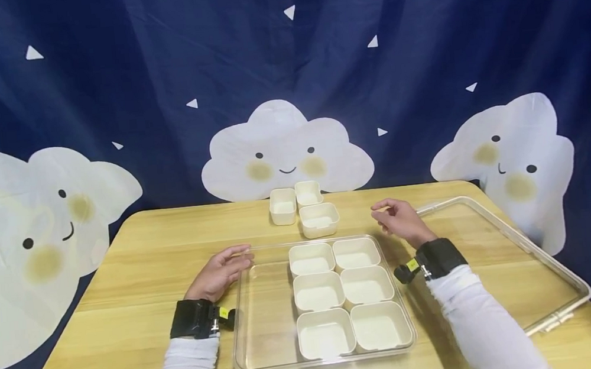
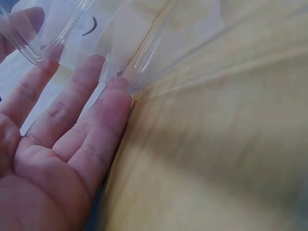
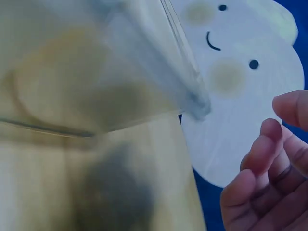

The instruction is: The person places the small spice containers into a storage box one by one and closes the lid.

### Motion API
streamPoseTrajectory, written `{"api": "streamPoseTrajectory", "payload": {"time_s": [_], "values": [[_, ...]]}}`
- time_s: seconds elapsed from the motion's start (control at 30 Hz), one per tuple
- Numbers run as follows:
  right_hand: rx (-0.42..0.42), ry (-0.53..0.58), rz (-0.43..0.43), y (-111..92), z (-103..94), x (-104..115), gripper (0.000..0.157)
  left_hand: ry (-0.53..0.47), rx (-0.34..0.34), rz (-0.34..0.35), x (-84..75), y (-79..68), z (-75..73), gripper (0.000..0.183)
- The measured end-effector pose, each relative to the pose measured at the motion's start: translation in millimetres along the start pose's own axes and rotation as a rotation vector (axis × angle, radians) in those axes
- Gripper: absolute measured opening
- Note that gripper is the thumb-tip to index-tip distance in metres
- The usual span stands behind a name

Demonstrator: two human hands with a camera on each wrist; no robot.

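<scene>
A clear plastic box (image 1: 268,321) lies on the table with several cream square cups (image 1: 319,292) in two columns at its right side. My left hand (image 1: 222,273) is at the box's far left corner. In the left wrist view its fingers (image 2: 62,108) extend nearly straight against the clear wall, with the thumb near the rim. My right hand (image 1: 401,220) hovers past the box's far right corner with loosely bent fingers, holding nothing; the right wrist view shows a gap between its thumb (image 3: 291,108) and fingers. Three smaller cream cups, one a square cup (image 1: 320,221), stand behind the box.
At the right, a clear lid with a pale frame (image 1: 533,246) lies on the table, partly behind my right forearm. The wooden table (image 1: 121,320) ends at a dark blue curtain (image 1: 239,47) with cloud faces. Bare wood shows left of the box.
</scene>
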State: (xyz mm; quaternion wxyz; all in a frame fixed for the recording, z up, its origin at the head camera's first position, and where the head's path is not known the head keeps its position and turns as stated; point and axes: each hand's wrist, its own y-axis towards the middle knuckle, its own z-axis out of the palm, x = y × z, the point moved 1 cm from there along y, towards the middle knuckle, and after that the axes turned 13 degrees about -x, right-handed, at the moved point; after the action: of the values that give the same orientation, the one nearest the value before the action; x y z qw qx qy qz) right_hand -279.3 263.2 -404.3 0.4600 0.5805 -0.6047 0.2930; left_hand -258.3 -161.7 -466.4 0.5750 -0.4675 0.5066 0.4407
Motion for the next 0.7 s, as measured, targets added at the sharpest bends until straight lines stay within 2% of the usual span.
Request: {"api": "streamPoseTrajectory", "payload": {"time_s": [0.17,0.4,0.53,0.7], "values": [[0.084,-0.148,0.022,20,10.6,23,0.029,0.002,-0.009,0.001,-2.8,0.6,-1.3,0.057],[0.247,-0.367,0.028,42,38.0,54,0.027,0.0,-0.002,-0.001,-2.2,1.7,-3.7,0.057],[0.282,-0.437,0.052,50,52.9,63,0.026,0.003,-0.01,0.008,-1.6,0.2,-2.7,0.056],[0.296,-0.476,0.124,56,65.5,61,0.02,0.004,0.003,0.011,-0.6,-1.4,0.7,0.057]]}}
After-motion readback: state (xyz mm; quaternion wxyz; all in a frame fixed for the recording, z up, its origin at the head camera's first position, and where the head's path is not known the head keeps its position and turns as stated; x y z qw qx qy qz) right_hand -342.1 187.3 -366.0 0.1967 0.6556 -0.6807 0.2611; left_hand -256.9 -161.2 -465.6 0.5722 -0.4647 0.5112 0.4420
